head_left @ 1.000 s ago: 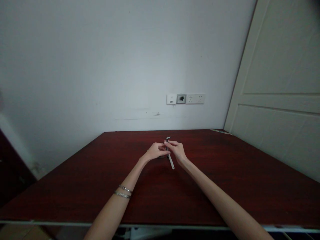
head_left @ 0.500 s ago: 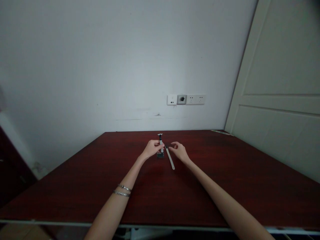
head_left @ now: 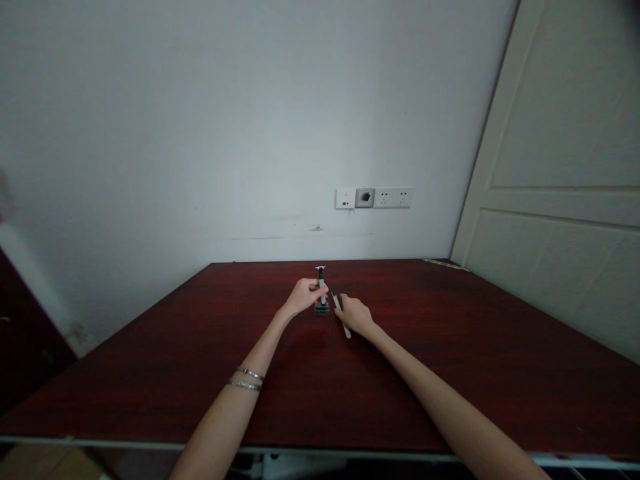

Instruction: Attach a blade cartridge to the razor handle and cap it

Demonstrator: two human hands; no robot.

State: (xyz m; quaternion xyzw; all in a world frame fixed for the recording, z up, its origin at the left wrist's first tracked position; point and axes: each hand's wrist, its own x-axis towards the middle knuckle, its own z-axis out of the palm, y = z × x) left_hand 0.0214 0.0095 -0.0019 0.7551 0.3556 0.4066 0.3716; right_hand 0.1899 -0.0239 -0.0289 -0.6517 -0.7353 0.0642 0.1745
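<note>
My left hand [head_left: 306, 294] is closed round the pale grey handle of a razor [head_left: 323, 291], thumb in front. The razor stands upright, its white-edged head on top and a black neck below it. Under its lower end sits a small dark, partly see-through box [head_left: 322, 310]. To the right, a slim flat pale tool [head_left: 346, 329] lies slantwise on the table, with a dark far tip and a small hole at the near end. My right hand [head_left: 356, 314] has its thumb and fingers closed on the middle of that tool; part of its length is hidden.
The dark red wooden table [head_left: 300, 400] reaches back to a white wall [head_left: 280, 133]. Sockets and switches [head_left: 374, 198] are set in the wall. A pale panelled door [head_left: 560, 200] stands at the right. A thin pale strip [head_left: 445, 265] lies at the back right edge.
My right hand has come down and slightly nearer, from hovering open beside the slim pale tool to gripping it. My left hand still holds the razor upright.
</note>
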